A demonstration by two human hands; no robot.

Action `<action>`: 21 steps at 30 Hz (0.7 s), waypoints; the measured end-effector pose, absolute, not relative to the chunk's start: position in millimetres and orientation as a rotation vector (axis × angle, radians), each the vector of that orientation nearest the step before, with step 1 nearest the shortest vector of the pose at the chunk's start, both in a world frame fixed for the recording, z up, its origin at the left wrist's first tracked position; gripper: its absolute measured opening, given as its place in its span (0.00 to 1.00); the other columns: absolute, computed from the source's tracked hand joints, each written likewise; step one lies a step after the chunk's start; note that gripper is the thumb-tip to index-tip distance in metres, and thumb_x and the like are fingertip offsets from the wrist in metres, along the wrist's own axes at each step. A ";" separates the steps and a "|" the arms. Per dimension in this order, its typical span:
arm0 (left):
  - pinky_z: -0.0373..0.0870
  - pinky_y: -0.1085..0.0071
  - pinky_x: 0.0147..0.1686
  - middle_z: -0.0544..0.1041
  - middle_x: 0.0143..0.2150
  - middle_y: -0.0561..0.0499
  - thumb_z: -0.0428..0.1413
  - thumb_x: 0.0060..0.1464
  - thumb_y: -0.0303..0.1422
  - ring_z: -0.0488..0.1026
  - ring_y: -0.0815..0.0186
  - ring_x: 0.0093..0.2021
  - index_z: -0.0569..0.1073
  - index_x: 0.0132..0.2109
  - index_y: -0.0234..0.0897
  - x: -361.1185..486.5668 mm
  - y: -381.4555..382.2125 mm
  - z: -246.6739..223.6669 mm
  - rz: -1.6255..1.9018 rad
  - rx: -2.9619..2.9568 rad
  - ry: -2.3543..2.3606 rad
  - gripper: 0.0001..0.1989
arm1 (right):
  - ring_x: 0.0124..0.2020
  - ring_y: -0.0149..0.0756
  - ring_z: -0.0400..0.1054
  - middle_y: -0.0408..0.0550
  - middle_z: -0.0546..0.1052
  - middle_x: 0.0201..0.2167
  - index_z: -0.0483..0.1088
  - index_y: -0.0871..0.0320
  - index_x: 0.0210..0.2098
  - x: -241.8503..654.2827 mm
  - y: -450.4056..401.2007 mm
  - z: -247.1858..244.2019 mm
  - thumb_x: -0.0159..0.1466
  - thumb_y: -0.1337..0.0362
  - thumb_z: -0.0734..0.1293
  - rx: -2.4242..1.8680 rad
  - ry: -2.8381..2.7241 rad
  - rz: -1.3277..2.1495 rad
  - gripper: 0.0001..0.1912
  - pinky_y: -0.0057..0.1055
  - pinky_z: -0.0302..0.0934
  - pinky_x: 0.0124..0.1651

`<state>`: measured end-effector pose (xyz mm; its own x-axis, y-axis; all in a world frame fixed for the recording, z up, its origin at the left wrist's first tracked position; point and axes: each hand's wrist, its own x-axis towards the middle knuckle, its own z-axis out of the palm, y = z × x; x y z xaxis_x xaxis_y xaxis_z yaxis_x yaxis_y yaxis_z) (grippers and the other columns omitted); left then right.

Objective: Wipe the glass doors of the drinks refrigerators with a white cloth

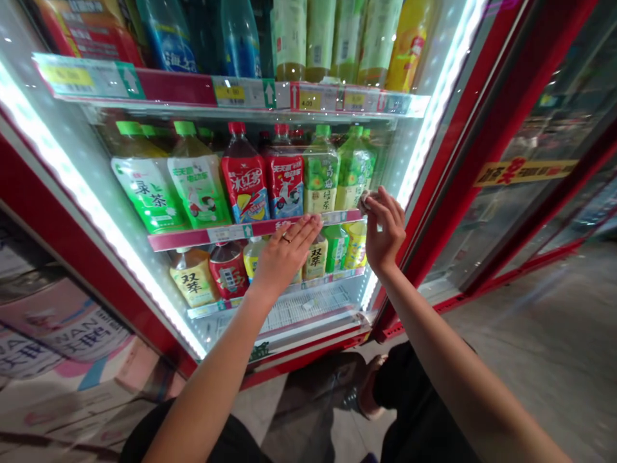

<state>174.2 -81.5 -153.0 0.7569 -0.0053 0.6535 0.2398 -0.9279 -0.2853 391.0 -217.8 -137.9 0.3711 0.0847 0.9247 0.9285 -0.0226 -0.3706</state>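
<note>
The left hand [284,254] has fingers together over the shelf edge [264,228]; the right hand's [387,233] pinch something small [364,201].

Upper bottles [240,42] cut off above, item [364,202] in right fingers [389,207] unclear

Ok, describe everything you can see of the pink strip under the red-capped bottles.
The pink strip is long, narrow and seemingly plastic, running below the bottles and slanting up rightward in view. It bears pale labels and a green tag with a white arrow. The left hand hides part of it; whether they touch, I can't tell. The right hand is near its right end.
</note>
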 end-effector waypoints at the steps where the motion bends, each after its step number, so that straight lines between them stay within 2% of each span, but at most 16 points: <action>1: 0.31 0.59 0.83 0.42 0.83 0.56 0.48 0.71 0.26 0.36 0.67 0.83 0.20 0.79 0.45 173.3 -82.3 -152.3 -0.958 -2.605 -0.177 0.48 | 0.73 0.52 0.65 0.44 0.73 0.69 0.78 0.39 0.62 391.7 -218.1 -138.4 0.76 0.59 0.60 -1.430 -0.961 -0.882 0.21 0.58 0.59 0.77; 4: 0.29 0.62 0.82 0.40 0.83 0.56 0.48 0.72 0.27 0.33 0.70 0.83 0.20 0.79 0.44 169.7 -84.4 -149.7 -0.930 -2.612 -0.184 0.48 | 0.69 0.52 0.68 0.49 0.73 0.66 0.80 0.41 0.60 391.8 -215.0 -132.6 0.77 0.57 0.60 -1.409 -0.880 -0.914 0.20 0.55 0.66 0.72; 7: 0.30 0.60 0.83 0.41 0.84 0.56 0.47 0.72 0.28 0.35 0.68 0.83 0.20 0.80 0.45 165.5 -84.8 -147.2 -0.913 -2.632 -0.205 0.47 | 0.65 0.48 0.73 0.51 0.77 0.59 0.79 0.44 0.61 382.5 -209.5 -122.1 0.78 0.58 0.58 -1.412 -0.892 -0.990 0.21 0.49 0.72 0.66; 10: 0.36 0.54 0.84 0.42 0.84 0.56 0.48 0.73 0.29 0.39 0.62 0.83 0.21 0.80 0.47 161.2 -83.5 -145.7 -0.937 -2.639 -0.226 0.47 | 0.63 0.45 0.74 0.49 0.79 0.58 0.80 0.44 0.59 369.9 -207.9 -119.9 0.78 0.59 0.59 -1.417 -0.962 -1.012 0.20 0.47 0.72 0.66; 13: 0.39 0.53 0.84 0.42 0.84 0.56 0.51 0.72 0.30 0.41 0.60 0.84 0.22 0.80 0.48 157.2 -82.4 -145.7 -0.984 -2.621 -0.261 0.48 | 0.61 0.44 0.75 0.47 0.80 0.57 0.82 0.43 0.55 366.6 -210.1 -127.7 0.77 0.60 0.60 -1.417 -0.989 -1.020 0.18 0.49 0.71 0.66; 16: 0.38 0.54 0.84 0.44 0.84 0.54 0.53 0.72 0.31 0.42 0.60 0.83 0.23 0.80 0.47 152.9 -83.1 -146.3 -1.012 -2.591 -0.290 0.49 | 0.58 0.46 0.76 0.46 0.82 0.54 0.82 0.45 0.53 373.7 -209.4 -132.6 0.76 0.59 0.62 -1.363 -0.929 -1.058 0.16 0.54 0.71 0.64; 21: 0.37 0.53 0.83 0.46 0.83 0.51 0.55 0.71 0.30 0.45 0.59 0.83 0.24 0.80 0.46 145.3 -84.7 -146.4 -1.042 -2.554 -0.328 0.51 | 0.59 0.47 0.75 0.50 0.80 0.53 0.81 0.47 0.54 378.6 -196.5 -120.4 0.76 0.60 0.62 -1.244 -0.834 -1.019 0.16 0.55 0.69 0.63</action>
